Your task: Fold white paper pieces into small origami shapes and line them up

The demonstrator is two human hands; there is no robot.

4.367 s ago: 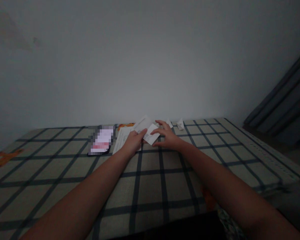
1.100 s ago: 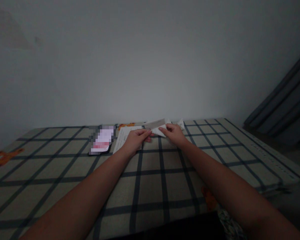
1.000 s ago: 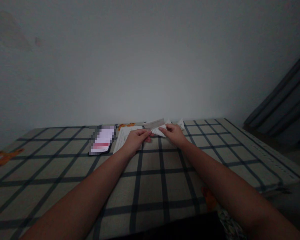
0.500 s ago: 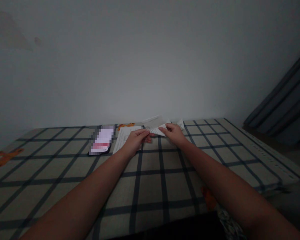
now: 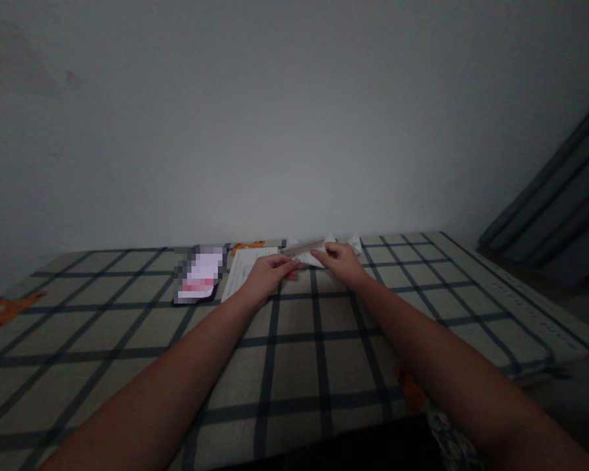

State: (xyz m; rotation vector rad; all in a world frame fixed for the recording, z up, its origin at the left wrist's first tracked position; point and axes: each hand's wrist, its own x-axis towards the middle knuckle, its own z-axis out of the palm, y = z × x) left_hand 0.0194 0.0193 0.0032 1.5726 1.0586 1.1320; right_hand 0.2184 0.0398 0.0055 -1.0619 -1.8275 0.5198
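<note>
Both hands, left hand [image 5: 267, 273] and right hand [image 5: 342, 260], have fingers pinched shut on the folded paper slip [image 5: 305, 248] over the checked bed [image 5: 294, 366]; uneven pull could tear or skew it.

Single head-worn view, looking forward and slightly down, forearms reaching away, checked bedcover [image 5: 299, 340] near, wall [image 5: 275, 118] beyond
</note>
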